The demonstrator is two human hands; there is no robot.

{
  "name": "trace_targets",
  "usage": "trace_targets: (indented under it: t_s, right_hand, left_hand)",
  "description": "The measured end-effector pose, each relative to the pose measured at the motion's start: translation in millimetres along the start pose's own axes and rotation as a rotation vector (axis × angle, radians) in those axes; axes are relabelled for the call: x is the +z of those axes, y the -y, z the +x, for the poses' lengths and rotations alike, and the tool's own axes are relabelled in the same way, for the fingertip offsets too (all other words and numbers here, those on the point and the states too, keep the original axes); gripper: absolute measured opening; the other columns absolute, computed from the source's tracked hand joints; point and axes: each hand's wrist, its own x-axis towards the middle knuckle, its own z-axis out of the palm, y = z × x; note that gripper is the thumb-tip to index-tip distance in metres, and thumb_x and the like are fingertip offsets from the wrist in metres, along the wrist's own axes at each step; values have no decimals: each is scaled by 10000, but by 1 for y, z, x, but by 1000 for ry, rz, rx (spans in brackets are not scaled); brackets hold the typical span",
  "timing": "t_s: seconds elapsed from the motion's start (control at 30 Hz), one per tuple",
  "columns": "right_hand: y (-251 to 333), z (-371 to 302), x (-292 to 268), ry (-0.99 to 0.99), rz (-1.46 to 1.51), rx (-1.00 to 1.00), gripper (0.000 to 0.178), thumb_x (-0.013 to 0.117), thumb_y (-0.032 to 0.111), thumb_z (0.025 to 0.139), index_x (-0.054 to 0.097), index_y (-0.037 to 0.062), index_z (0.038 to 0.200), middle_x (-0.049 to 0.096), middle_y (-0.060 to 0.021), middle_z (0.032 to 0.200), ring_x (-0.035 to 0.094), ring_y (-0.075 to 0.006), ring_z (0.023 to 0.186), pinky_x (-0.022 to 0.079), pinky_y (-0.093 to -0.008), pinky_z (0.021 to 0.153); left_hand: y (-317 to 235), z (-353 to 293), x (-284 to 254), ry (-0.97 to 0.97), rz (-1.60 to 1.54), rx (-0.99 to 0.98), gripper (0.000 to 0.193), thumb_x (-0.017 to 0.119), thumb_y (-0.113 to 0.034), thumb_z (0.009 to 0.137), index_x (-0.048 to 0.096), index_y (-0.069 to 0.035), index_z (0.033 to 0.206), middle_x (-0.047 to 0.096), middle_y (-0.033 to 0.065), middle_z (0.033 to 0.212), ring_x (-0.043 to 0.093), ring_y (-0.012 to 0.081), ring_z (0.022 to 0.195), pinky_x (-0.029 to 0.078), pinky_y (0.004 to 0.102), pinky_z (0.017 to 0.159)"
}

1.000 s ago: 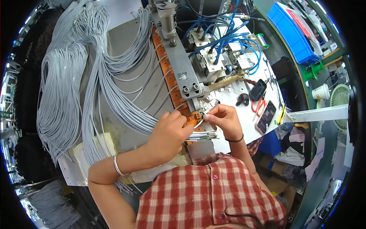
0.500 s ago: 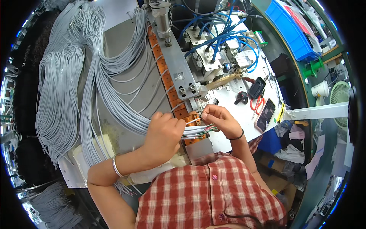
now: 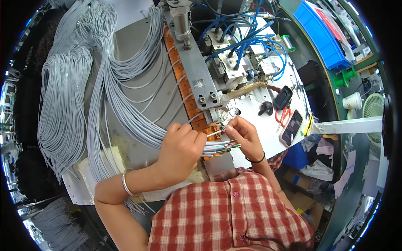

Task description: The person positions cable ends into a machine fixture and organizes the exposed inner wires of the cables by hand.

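My left hand (image 3: 181, 151) is closed around a thick bundle of grey cables (image 3: 138, 125). The stripped ends (image 3: 224, 147) of the bundle, with fine coloured wires, stick out past its fingers. A single cable (image 3: 214, 134) runs from that hand toward my right hand (image 3: 247, 140), whose thumb and forefinger pinch its wire end. The pinched tip is partly hidden by the fingers. Just beyond both hands lies an orange block strip (image 3: 193, 112) holding several separate cables. The metal arm (image 3: 197, 79) of a fixture hangs above the strip.
Long coils of grey cable (image 3: 65, 108) lie on the left. Blue air hoses (image 3: 240, 48) and metal cylinders crowd the far side. On the white board at right are red-handled scissors (image 3: 283, 116), a phone (image 3: 291, 129) and a black clip-like object (image 3: 265, 108). A blue bin (image 3: 320, 35) stands farther right.
My right fingers have shifted slightly right and pinch the single cable's end. My left hand has moved slightly right with the bundle, whose ends lie a little farther right.
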Motion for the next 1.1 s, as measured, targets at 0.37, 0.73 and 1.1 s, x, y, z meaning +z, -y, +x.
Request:
trace_targets:
  t_s: [0.37,0.73,1.1]
  right_hand:
    - [-2,5,0,-41,15,103,95,601,90,893,560,4,894,514,45,696,444,-12,601,344,-166,521]
    - [18,1,-5,-18,98,64,61,682,8,796,629,-8,822,627,-23,704,516,-34,533,380,-170,445]
    - [2,8,-1,-38,229,26,62,692,40,798,639,7,801,615,-15,676,479,-28,508,348,-173,429]
  left_hand:
    - [-1,-2,-2,65,-14,-42,306,619,34,519,549,-24,811,519,75,743,495,259,769,373,370,706]
    - [1,0,-1,-38,-82,0,286,644,1,501,476,-61,723,475,66,710,469,236,725,357,348,648]
    - [4,1,4,26,-145,54,283,643,5,520,484,-54,746,482,73,709,475,238,732,357,348,645]
